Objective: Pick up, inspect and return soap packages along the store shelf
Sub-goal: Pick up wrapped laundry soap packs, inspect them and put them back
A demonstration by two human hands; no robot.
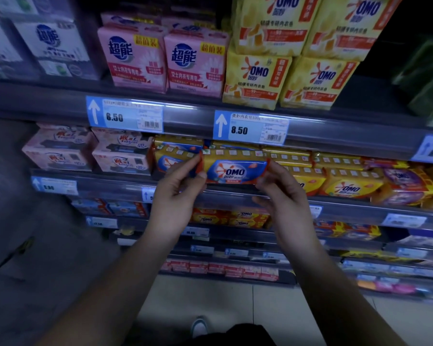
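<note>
Store shelf (235, 193) w/ rows of yellow OMO packs; one OMO soap package (234, 169) is held level just in front of that row. Looks like a light, stiff bar in slick film wrap, prob. slippery, so the ends are the best hold. Left hand (179, 196) pinches its left end, right hand (283, 193) pinches the right end, pkg spanning between them.

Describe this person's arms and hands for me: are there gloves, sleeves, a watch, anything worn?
Nothing worn shows. The left hand and right hand are bare: no gloves, no rings that I can see. No watch or band on either wrist. The left forearm and right forearm are uncovered down to the picture's edge, so any sleeve lies out of view.
</note>
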